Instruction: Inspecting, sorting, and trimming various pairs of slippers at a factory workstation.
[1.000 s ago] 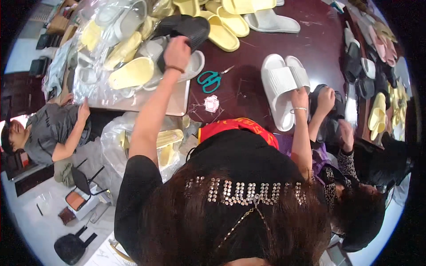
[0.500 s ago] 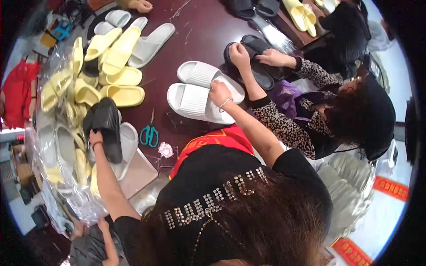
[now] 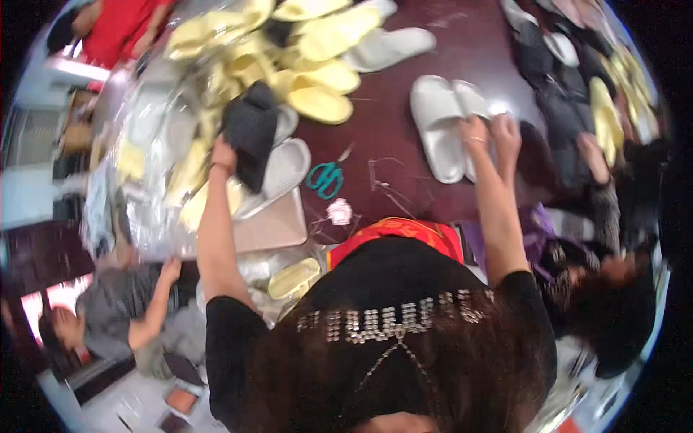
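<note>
My left hand (image 3: 222, 156) is closed on a black ribbed slipper (image 3: 254, 124), held tilted above grey slippers at the pile's edge. A second black slipper may lie behind it; blur hides this. On the dark table stands a pair of white slippers (image 3: 437, 130), side by side with their long sides running away from me. My right hand (image 3: 473, 130) has bent fingers gripping the right slipper of that pair near its strap; the fingertips are blurred. Close beside it, partly behind my forearm, is a co-worker's hand (image 3: 507, 131).
Yellow slippers (image 3: 317, 94) and clear plastic wrap (image 3: 148, 151) cover the left side. Teal-handled scissors (image 3: 325, 180) and a pink paper flower (image 3: 339, 211) lie nearest me. A co-worker (image 3: 606, 281) sits at right beside black slippers (image 3: 559, 115); another person (image 3: 123, 303) is at lower left.
The view has swung, shifting the table's things. The white pair has turned from lying crosswise to pointing away from me, under my right hand. My left hand still holds the black slipper.
</note>
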{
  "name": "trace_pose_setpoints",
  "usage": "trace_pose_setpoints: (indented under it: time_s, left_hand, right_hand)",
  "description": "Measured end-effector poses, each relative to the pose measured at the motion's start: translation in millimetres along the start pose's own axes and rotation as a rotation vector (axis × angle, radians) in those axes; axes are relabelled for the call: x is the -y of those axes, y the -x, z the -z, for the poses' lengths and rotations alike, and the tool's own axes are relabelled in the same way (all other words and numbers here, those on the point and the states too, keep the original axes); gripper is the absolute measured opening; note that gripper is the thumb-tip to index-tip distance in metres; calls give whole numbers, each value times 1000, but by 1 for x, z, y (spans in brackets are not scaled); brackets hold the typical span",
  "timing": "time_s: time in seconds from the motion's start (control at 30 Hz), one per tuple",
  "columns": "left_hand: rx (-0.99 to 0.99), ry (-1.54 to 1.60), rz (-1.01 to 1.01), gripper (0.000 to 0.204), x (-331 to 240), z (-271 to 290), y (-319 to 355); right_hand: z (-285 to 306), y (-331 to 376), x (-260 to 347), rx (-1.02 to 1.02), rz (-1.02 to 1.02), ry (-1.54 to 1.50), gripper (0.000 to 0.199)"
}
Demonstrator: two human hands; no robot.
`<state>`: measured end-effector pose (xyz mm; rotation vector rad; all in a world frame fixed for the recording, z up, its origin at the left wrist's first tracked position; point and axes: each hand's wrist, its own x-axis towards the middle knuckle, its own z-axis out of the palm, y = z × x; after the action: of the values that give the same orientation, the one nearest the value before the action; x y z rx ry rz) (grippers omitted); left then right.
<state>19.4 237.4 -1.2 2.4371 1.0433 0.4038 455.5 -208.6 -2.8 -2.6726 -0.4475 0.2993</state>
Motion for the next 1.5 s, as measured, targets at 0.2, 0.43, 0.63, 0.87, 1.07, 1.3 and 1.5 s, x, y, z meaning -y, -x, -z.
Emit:
trace_pose_setpoints:
  time_s: [0.2, 0.43, 0.63, 0.87, 1.07, 1.3, 1.5]
  left_hand:
    - [-173, 739, 137, 35, 18, 31, 11]
    - [9, 1164, -25, 32, -154, 136, 6]
    - [229, 1273, -5, 31, -230, 81, 19]
    - [-82, 787, 127, 23, -303, -97, 52]
    - [56, 534, 211, 30, -337, -185, 68]
    - [281, 637, 20, 30, -319, -199, 90]
    - [-199, 258, -237, 37, -274, -180, 90]
  right_hand:
    - [-7, -21, -14, -83, -4, -199, 27]
    - [-9, -8, -8, -170, -195, -744, 22]
    - [126, 143, 156, 310, 555, -1435, 24]
    - [145, 240, -15, -92, 866, -636, 8]
    - [60, 103, -138, -499, 736, 732, 14]
    - [34, 104, -162, -541, 770, 850, 4]
    - [38, 117, -163, -537, 751, 744, 8]
